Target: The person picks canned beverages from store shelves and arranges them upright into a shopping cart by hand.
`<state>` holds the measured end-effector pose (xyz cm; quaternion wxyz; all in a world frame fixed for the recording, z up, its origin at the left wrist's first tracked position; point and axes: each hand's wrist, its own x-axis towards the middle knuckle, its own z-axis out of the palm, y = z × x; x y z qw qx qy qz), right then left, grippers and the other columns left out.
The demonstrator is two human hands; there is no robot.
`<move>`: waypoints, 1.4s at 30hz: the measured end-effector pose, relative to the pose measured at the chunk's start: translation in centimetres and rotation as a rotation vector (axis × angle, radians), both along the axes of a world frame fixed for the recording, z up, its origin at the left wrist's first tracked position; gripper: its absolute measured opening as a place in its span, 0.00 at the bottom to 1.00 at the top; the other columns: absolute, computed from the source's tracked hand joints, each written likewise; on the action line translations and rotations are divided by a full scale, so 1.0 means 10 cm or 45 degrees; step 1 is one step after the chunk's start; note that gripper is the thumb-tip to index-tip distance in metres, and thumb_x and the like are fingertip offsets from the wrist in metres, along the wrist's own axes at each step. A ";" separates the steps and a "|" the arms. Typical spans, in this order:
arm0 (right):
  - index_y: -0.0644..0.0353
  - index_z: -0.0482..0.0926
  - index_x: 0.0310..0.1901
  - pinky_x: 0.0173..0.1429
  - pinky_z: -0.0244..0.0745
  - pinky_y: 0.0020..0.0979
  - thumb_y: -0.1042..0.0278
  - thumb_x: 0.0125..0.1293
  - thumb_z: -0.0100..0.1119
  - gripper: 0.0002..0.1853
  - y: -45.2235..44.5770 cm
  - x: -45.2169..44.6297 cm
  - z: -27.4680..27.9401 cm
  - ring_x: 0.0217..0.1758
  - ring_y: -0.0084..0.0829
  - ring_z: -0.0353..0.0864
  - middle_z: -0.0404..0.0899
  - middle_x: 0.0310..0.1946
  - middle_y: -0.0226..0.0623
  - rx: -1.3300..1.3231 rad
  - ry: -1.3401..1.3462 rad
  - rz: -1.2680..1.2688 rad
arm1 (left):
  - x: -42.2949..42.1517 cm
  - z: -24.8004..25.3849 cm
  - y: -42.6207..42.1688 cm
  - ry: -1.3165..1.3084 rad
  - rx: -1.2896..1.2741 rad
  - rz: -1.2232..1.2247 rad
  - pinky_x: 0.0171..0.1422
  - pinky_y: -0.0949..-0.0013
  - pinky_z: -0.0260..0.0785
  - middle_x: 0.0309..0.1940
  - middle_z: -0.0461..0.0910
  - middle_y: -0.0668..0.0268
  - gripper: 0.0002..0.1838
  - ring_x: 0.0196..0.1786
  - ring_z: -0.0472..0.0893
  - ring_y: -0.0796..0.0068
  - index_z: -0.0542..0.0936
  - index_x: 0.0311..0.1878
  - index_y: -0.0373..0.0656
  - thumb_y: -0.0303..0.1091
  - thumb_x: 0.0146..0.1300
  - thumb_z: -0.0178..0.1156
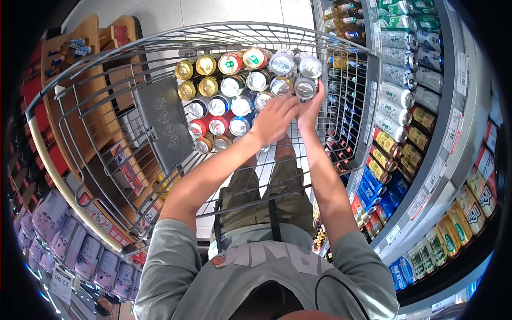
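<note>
Several upright cans (219, 105) stand in rows inside the metal shopping cart (256, 26), their tops facing up. My left hand (276, 118) reaches over the near right part of the group, fingers together over the cans; what they hold, if anything, is hidden. At the right end of the rows, my right hand (311, 108) is wrapped around the near side of a silver-topped can (305, 88). Another silver-topped can (310, 67) stands just beyond it. Gold-topped cans (206, 65) are at the far left of the group.
Shelves of cans (394, 98) with price tags (453, 130) run along the right. On the left are a wooden display (80, 112) and purple packs (88, 258). A grey panel (164, 114) is at the cart's left side.
</note>
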<state>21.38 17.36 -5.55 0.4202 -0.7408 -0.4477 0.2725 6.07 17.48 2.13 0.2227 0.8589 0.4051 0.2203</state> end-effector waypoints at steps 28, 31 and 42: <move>0.62 0.78 0.57 0.54 0.78 0.30 0.74 0.68 0.62 0.16 -1.74 -0.12 2.08 0.50 0.26 0.83 0.84 0.46 0.35 -0.206 0.317 0.471 | -0.59 0.98 -1.19 -0.586 -1.162 0.122 0.47 0.66 0.75 0.35 0.83 0.63 0.13 0.38 0.82 0.72 0.81 0.49 0.39 0.29 0.61 0.64; 0.63 0.77 0.57 0.57 0.77 0.29 0.73 0.70 0.62 0.15 -2.04 -0.19 2.53 0.53 0.25 0.82 0.82 0.48 0.35 -0.302 0.489 0.449 | -0.74 1.07 -1.22 -0.700 -1.245 0.129 0.41 0.77 0.69 0.30 0.76 0.74 0.10 0.34 0.73 0.86 0.80 0.44 0.37 0.21 0.59 0.62; 0.66 0.79 0.55 0.55 0.78 0.26 0.77 0.71 0.60 0.12 -3.59 0.54 2.65 0.49 0.22 0.83 0.84 0.45 0.34 0.069 0.548 0.085 | -0.28 1.46 -1.49 -0.618 -1.285 -0.032 0.33 0.85 0.62 0.28 0.73 0.77 0.11 0.29 0.68 0.94 0.77 0.36 0.35 0.11 0.51 0.61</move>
